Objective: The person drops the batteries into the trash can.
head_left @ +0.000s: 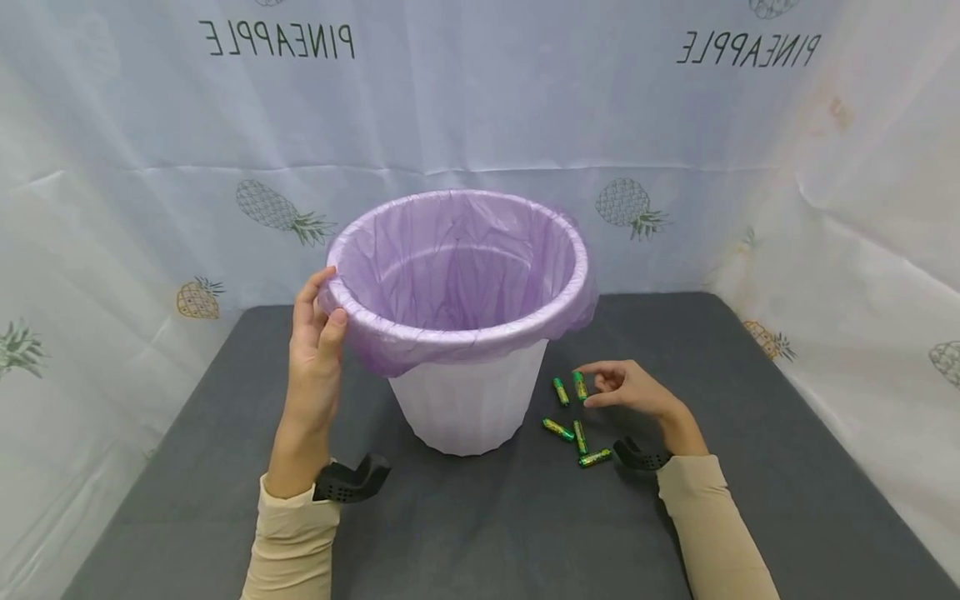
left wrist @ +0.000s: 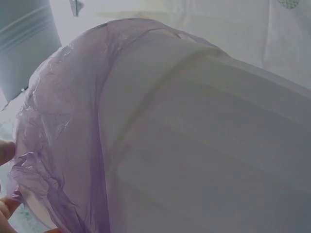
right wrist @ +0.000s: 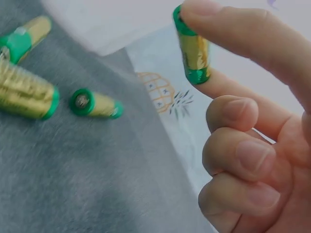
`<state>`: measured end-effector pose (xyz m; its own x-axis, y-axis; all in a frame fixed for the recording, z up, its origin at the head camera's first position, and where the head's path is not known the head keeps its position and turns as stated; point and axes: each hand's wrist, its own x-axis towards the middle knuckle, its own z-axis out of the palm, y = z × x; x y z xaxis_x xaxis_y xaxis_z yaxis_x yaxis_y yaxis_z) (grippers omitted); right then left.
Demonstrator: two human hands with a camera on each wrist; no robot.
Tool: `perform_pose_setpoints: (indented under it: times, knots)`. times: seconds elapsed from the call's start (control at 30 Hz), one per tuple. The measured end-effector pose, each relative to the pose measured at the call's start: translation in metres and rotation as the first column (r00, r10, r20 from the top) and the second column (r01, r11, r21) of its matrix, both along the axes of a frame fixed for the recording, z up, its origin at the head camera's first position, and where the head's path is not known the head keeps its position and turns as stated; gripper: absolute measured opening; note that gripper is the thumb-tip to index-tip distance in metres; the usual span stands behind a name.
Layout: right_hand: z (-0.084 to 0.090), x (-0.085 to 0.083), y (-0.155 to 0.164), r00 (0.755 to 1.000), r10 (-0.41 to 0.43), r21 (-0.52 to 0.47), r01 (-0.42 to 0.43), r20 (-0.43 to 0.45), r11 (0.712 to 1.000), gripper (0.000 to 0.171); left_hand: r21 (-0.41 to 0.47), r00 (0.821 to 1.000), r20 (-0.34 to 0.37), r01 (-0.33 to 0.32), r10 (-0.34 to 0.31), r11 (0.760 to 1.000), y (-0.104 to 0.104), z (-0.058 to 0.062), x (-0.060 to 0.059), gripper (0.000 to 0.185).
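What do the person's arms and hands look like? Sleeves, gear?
Left hand and right hand: ungloved. Left sleeve and right sleeve: long, plain beige, cuffs seemingly turned back. Left wrist mount and right wrist mount: black, curved, small holes.

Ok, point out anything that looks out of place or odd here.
The PINEAPPLE lettering on the curtain behind the bin reads backwards, as if mirrored. The four loose batteries on the table lie at differing angles, a little untidy; no spill shows.
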<state>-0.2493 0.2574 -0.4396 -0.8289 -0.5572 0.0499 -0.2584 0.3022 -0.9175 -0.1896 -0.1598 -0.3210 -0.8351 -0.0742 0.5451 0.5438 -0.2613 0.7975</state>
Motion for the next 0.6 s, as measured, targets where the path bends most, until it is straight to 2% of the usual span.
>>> perform_pose_setpoints:
  times: [0.2, 0.6]
  knots:
    - [0.007, 0.003, -0.002, 0.999, -0.011, -0.082, 0.007, -0.052, 0.997, 0.052, -0.002, 1.0, -0.005, 0.0, 0.0, 1.0, 0.0, 0.0, 0.0, 0.041]
    - [0.026, 0.01, -0.005, 0.995, -0.054, -0.133, 0.043, -0.081, 0.99, 0.05, 0.0, 1.0, -0.007, -0.004, 0.004, 1.0, 0.002, 0.003, 0.002, 0.044]
